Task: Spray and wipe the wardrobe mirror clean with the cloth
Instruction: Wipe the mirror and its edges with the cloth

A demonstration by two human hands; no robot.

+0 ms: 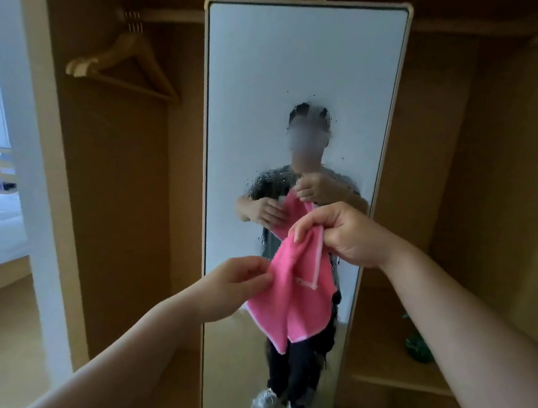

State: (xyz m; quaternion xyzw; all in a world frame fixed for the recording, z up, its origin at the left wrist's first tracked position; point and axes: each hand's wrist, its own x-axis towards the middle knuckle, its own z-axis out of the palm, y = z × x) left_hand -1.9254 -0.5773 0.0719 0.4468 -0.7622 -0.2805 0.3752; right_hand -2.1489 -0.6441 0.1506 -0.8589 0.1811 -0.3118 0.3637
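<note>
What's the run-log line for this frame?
phase: cloth prep | left hand: pinches pink cloth edge | right hand: grips cloth top | mirror: droplets mid-glass, not yet wiped

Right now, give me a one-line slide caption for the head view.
Pink cloth held by left hand and right hand in front of the droplet-speckled mirror.

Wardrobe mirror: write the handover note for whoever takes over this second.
Left hand: pinches the pink cloth at its left edge.
Right hand: grips the cloth's bunched top.
The cloth hangs between both hands in front of the mirror, apparently off the glass.
Done: spray droplets bead the mirror's middle.
Left: wipe the glass; no wiped streaks show yet. No spray bottle can be made out.
</note>
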